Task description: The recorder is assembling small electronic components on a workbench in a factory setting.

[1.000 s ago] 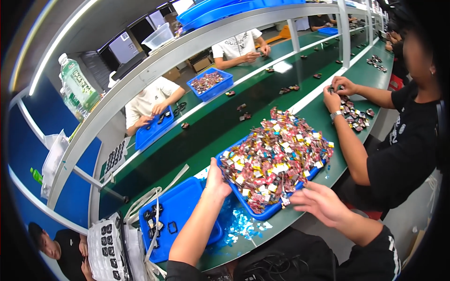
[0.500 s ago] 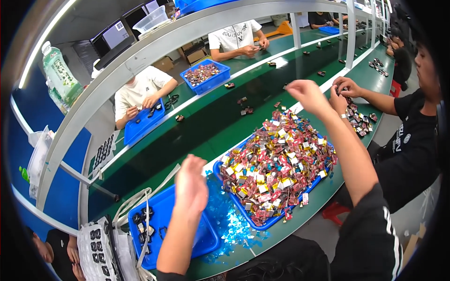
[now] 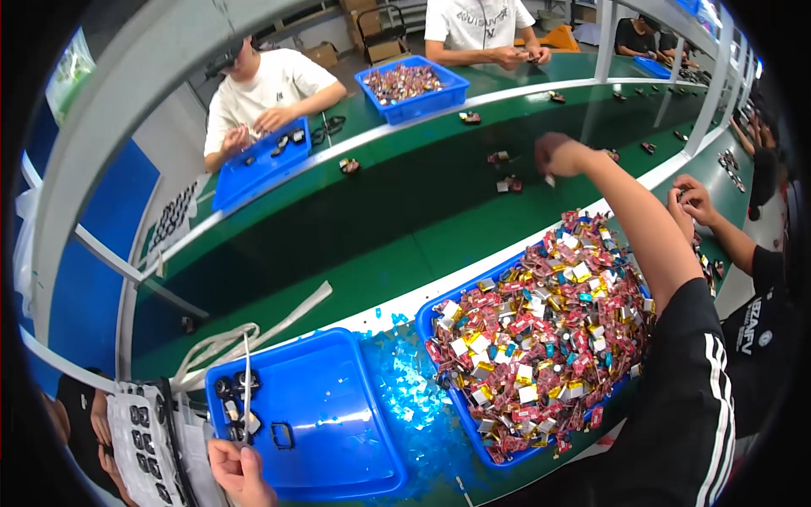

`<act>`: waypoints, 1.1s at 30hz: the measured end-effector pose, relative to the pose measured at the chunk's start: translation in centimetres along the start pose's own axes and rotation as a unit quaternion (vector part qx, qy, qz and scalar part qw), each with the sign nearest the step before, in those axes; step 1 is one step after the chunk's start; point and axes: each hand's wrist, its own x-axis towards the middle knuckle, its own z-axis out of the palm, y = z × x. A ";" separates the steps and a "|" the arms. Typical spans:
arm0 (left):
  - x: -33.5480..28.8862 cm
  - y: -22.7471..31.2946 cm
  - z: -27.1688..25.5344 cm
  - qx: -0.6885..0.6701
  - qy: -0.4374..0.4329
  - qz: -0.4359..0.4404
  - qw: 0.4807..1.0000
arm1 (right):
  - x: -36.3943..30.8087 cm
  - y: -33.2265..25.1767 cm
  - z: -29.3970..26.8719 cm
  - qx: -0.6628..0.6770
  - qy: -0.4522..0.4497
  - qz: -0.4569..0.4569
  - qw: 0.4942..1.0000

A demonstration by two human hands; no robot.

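Note:
My right hand [image 3: 563,157] reaches out over the dark green belt, blurred by motion, its fingers bent down and a small pale part [image 3: 550,180] at the fingertips. Below that forearm, a blue tray [image 3: 425,325] is heaped with small red circuit boards [image 3: 541,338] bearing white, silver and yellow pieces. At lower left, my left hand [image 3: 241,473] is curled beside the near left corner of another blue tray [image 3: 338,473]. Black housings [image 3: 226,387] and a thin black frame [image 3: 282,435] lie in it. Whatever the left fingertips grip is hidden.
Blue film scraps [image 3: 410,389] cover the bench between the trays. White straps [image 3: 253,338] trail over the left tray. Scattered boards [image 3: 509,184] lie on the belt. Across it, two people work beside a blue bin [image 3: 414,106]. A grey frame [image 3: 110,127] arches over the left side.
The view has tilted down and leftward. My left hand has dropped from above the left tray to its near left corner. My right hand stays over the belt, now with its fingers bent downward.

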 end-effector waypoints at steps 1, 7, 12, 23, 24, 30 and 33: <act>0.0 0.2 0.5 0.006 0.009 -0.011 1.000 | 2.3 -2.6 -0.1 0.048 0.044 0.040 0.997; -0.2 -4.5 -1.0 0.399 0.094 0.329 0.851 | 11.1 -3.8 3.5 -0.012 -0.026 -0.128 0.991; 2.1 -2.6 1.8 0.399 -0.157 0.467 0.774 | 7.2 5.2 3.8 0.027 -0.007 -0.097 0.995; 0.6 -1.4 0.8 0.325 -0.172 0.418 0.831 | 1.3 -6.0 -2.3 0.042 -0.145 0.140 0.978; 1.0 -1.0 1.4 0.305 -0.163 0.434 0.832 | 0.0 -5.2 -3.2 0.125 -0.093 0.122 0.980; 0.0 -1.1 1.0 0.268 -0.132 0.444 0.845 | -6.6 -12.8 -11.1 0.196 -0.230 0.027 0.953; -0.2 -2.2 1.4 0.216 -0.126 0.510 0.823 | -11.6 -11.1 -12.1 0.123 -0.327 -0.014 0.937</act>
